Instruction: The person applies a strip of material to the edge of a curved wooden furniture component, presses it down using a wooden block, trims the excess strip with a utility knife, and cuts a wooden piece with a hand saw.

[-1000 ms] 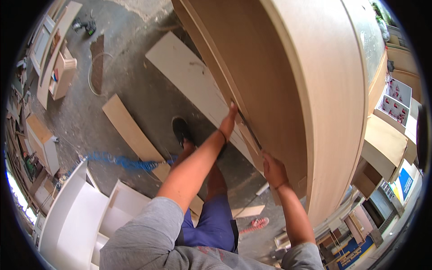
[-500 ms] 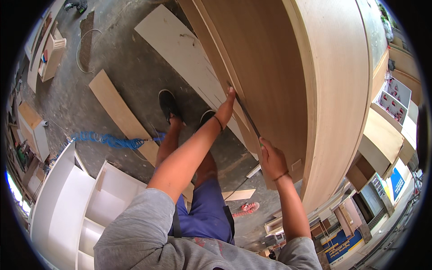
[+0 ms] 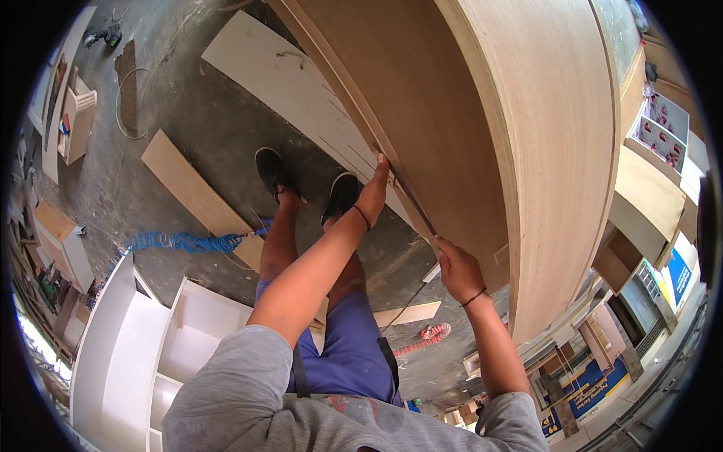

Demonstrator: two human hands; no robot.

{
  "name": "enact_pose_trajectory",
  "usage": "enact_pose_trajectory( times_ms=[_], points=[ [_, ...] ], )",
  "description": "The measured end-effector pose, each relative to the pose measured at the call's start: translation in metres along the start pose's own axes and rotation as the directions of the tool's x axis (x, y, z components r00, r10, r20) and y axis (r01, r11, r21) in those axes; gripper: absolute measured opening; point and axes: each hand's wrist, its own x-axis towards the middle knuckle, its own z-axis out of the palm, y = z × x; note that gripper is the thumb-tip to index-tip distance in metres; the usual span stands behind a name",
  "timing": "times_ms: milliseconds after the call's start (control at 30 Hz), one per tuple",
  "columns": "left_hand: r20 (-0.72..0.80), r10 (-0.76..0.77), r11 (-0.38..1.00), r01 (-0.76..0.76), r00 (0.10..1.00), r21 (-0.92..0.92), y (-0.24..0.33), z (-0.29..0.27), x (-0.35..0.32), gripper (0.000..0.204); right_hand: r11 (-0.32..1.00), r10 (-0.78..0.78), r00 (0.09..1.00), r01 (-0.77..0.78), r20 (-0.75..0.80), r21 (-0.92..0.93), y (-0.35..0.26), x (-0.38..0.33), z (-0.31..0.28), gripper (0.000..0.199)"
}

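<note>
A large light-brown wooden panel piece [image 3: 422, 98] stands before me, with a narrow strip along its left edge. A long, thin, dark metal file [image 3: 413, 203] lies along that edge. My right hand [image 3: 460, 273] is closed round its near end, hiding the handle. Toward the far end, my left hand [image 3: 374, 194] grips the file with the thumb on top; its other fingers are mostly hidden behind the hand and the edge.
On the floor lie a long white board [image 3: 260, 71], a narrow plywood strip [image 3: 188, 177] and a coiled blue air hose [image 3: 184, 241]. White open cabinets [image 3: 120, 354] stand at lower left. A power drill [image 3: 103, 35] lies at far left. Wooden boxes [image 3: 648, 196] are at right.
Both hands and the file have slid slightly back toward me along the panel's edge. The whole view has also shifted and turned a little. Both grips look the same.
</note>
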Motion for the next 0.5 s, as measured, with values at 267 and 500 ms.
enact_pose_trajectory(
  times_ms=[267,500],
  points=[
    [0.086,0.157,0.987,-0.154,0.984,-0.047,-0.012,-0.018,0.049,0.061,0.994,0.107,0.993,-0.106,0.045,-0.022,0.027,0.024,0.047,0.027],
    [0.306,0.19,-0.758,0.337,0.933,-0.558,-0.126,-0.016,0.016,0.061,0.997,0.065,0.998,-0.065,0.0,-0.042,0.028,-0.048,0.009,0.028]
  ],
)
